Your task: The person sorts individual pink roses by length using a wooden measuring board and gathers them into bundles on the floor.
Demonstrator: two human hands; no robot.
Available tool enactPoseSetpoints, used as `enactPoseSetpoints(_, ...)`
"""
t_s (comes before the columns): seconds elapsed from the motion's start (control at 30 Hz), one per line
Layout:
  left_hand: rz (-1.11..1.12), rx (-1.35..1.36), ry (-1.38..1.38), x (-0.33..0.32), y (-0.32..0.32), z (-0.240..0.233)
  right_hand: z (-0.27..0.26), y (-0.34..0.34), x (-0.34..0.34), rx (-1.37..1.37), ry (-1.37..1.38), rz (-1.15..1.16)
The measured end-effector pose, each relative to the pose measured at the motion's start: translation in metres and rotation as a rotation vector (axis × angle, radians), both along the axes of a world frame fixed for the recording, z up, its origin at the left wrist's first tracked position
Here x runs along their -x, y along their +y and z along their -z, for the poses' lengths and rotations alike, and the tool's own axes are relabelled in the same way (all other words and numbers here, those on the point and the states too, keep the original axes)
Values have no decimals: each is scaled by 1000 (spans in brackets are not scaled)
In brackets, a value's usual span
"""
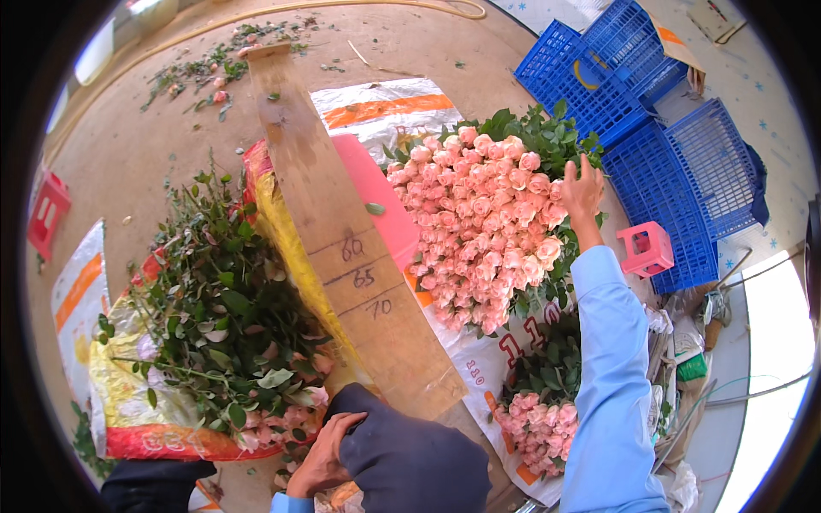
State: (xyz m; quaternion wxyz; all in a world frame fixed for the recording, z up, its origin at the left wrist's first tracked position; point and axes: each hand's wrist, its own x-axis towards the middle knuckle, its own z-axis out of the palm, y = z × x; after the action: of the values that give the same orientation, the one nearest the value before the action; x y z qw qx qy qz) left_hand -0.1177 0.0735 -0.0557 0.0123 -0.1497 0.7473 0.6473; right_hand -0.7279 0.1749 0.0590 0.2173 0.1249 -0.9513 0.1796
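My right hand [584, 190] reaches to the upper right edge of a large pile of pink roses [481, 211]. Its fingers are spread beside the outer blooms and green leaves [551, 138], and I see no stem held in it. On my dark-trousered knee [410, 442] rests my left hand [328, 456], holding nothing. A wooden board [340, 243] with handwritten marks and lines slants away from near that knee. Left of it, leafy rose stems [218, 308] with some pink blooms lie on a yellow and red woven sack [128, 410].
A smaller rose bunch [539, 429] lies on a white printed sack [478, 365], below the large pile. Blue plastic crates [660, 192] stand at the right near a pink stool [646, 249]. A pink surface [372, 192] shows under the board. Leaf litter [211, 70] and a hose [269, 13] lie beyond.
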Motion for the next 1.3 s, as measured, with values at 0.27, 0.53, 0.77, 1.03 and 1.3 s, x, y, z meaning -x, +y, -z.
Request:
enactPoseSetpoints(0.27, -1, 12, 6, -6, 3, 7, 16, -31, -28, -140, -203, -355)
enactPoseSetpoints(0.53, 2, 21, 31, -4, 3, 11, 22, -42, -20, -139, -253, -385)
enactPoseSetpoints(0.77, 3, 33, 88, -8, 0, 9, 39, -33, 5, -71, -259, -561)
enactPoseSetpoints(1.03, 7, 224, 41, -29, 3, 9, -2, -15, -34, -432, 283, -288)
enactPoseSetpoints(1.3, -882, 296, -55, -73, -52, 9, -102, -90, -269, -44, -177, -994)
